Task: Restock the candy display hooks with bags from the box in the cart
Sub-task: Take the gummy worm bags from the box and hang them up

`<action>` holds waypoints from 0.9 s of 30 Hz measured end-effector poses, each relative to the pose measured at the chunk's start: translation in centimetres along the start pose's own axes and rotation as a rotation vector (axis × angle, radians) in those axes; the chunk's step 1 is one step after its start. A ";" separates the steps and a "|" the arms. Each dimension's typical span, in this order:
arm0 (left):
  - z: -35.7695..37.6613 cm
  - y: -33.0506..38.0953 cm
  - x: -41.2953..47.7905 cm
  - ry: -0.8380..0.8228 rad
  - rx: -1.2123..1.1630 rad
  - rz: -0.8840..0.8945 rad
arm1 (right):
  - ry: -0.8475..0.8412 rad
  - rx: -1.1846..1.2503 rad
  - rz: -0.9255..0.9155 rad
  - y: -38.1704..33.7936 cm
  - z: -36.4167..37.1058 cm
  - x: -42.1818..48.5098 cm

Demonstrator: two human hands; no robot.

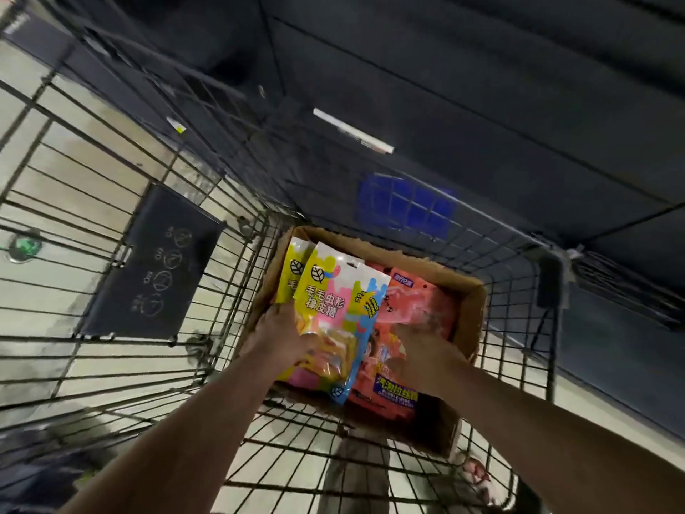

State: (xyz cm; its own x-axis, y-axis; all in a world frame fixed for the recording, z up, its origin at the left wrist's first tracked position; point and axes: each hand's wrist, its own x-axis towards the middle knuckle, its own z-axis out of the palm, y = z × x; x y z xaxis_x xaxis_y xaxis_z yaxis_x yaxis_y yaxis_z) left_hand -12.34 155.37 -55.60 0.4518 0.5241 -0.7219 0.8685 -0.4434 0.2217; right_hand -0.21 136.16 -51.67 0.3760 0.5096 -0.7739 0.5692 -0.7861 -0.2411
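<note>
**A:** Where's the box?

**B:** One open cardboard box [470, 302] sits on the wire floor of the cart [207, 276], toward the cart's right side. Both hands are down inside it.

**A:** What does the left hand have?

**B:** The left hand [285, 341] is closed around the lower part of the yellow-and-pink candy bags [335, 306]. I count two of them, one tucked just behind the other at the box's left side, both tilted up out of the box with their hang-hole tops pointing away from the person. The thumb presses on the front bag's face; the other fingers are hidden behind.

**A:** And the right?

**B:** The right hand [422, 352] lies palm down in the box, just right of the yellow bags, with the fingers curled onto a red-pink bag [415, 302]. It's blurred, so I cannot tell whether it has truly gripped the bag or is only pressing on it.

**A:** How many red bags?

**B:** At least two: that one toward the box's far wall, and another red bag with a blue label strip [393, 393] lying flat at the box's near end, partly under the right hand. More may lie beneath; I can't count them.

**A:** Anything else by the box?

**B:** One dark panel with chalky markings [155, 265] hangs on the cart's wire side, left of the box. One blue plastic piece [406, 205] shows through the wire beyond the box's far edge.
</note>
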 end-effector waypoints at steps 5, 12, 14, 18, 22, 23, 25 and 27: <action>1.1 0.6 2.7 0.005 -0.230 -0.122 | -0.019 0.054 0.019 0.2 1.7 2.7; 2.5 0.6 4.8 0.069 -0.271 -0.224 | -0.027 0.236 0.052 0.5 3.4 5.3; 2.5 0.7 4.6 0.049 -0.307 -0.207 | -0.021 0.287 0.071 0.3 3.5 5.9; 0.5 -0.5 3.5 0.045 -0.416 -0.171 | -0.021 0.352 0.117 -0.3 3.3 6.7; -2.8 -3.6 2.6 0.134 -0.517 -0.168 | -0.014 0.474 0.146 -1.4 3.5 8.2; -3.6 -4.3 2.5 0.153 -0.534 -0.165 | -0.016 0.514 0.145 -1.8 3.7 8.7; -4.8 -5.6 2.6 0.200 -0.498 -0.189 | -0.019 0.589 0.124 -2.3 4.3 9.6; -5.6 -6.7 3.1 0.253 -0.433 -0.199 | -0.013 0.661 0.119 -2.8 4.8 10.5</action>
State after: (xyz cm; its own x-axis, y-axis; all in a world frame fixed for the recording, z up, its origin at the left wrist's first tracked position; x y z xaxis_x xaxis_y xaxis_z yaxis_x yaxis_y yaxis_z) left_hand -15.60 163.99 -55.64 0.2584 0.7497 -0.6092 0.9228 -0.0050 0.3854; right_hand -1.40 142.05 -61.88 0.3972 0.4052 -0.8234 -0.0450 -0.8876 -0.4585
